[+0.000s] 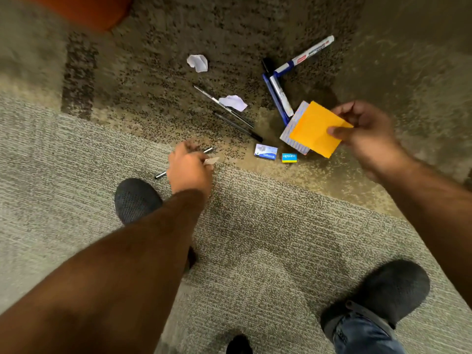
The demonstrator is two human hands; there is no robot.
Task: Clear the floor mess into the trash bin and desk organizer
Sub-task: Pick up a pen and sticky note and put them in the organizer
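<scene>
The right hand [367, 134] pinches orange sticky notes [318, 130] by one edge; the left hand [190, 168] closes on a small card [212, 160], probably to sort them.

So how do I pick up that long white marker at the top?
Take the whiteboard marker by the middle of its white barrel, coming straight down from above. It lies flat on the carpet on a slant, so set your fingers across it, on its two long sides. Its upper half lies clear; the blue-capped lower end crowds the other markers, so stay away from there.
</scene>
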